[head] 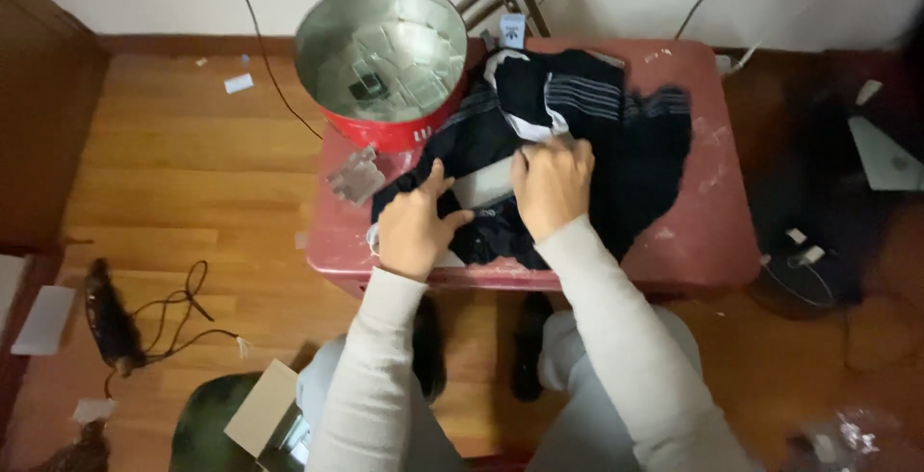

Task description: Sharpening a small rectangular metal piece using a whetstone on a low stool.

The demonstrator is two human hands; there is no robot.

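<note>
My left hand (416, 225) flat, fingers spread, on dark garment (577, 145); right hand (551, 183) pinching its fold. Red bench (712, 231); tin (380, 58) behind.

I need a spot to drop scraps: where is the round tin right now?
In the head view, the round red tin stands open on the far left corner of the red table, just beyond the left hand and beside the dark garment.

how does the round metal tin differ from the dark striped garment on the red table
The round red metal tin is rigid, stands upright and open with its shiny inside showing; the dark striped garment is soft, crumpled and lies spread out. The tin sits untouched at the table's far left corner, overhanging it; the garment lies under the left hand and right hand. Both rest on the red table.
</note>
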